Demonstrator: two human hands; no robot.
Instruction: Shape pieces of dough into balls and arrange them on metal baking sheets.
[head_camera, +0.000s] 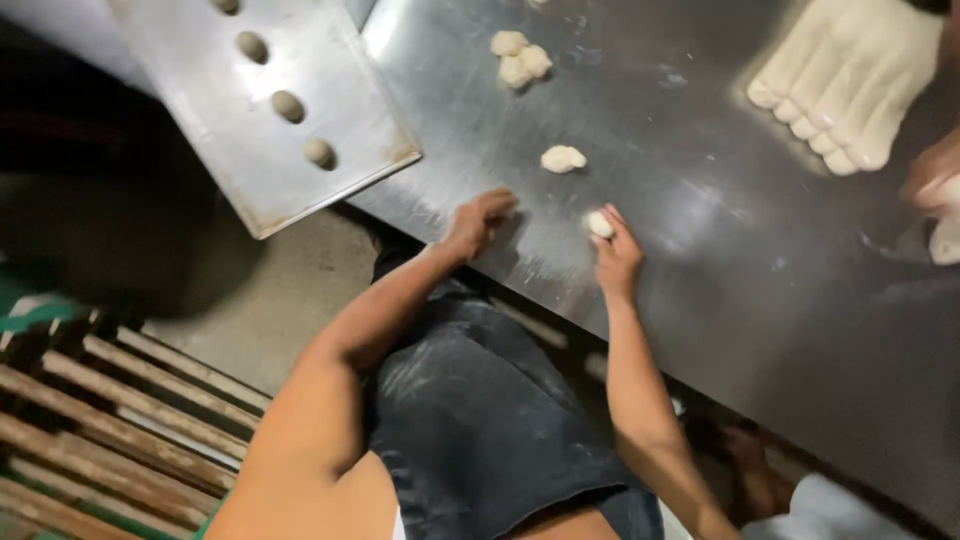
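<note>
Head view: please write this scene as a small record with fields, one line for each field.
surface: steel table, dusted with flour
left hand: cupped palm down on the table; whatever is under it is hidden
right hand: fingers around a small dough piece
loose dough: one lump beyond the hands, a cluster of lumps farther away
tray: metal, overhanging the table's left edge, with a row of shaped dough balls
far right: large scored dough slab; another person's hand next to it

At the right edge, another person's hand is blurred and cut off; the left hand hides whatever is under its palm.
</note>
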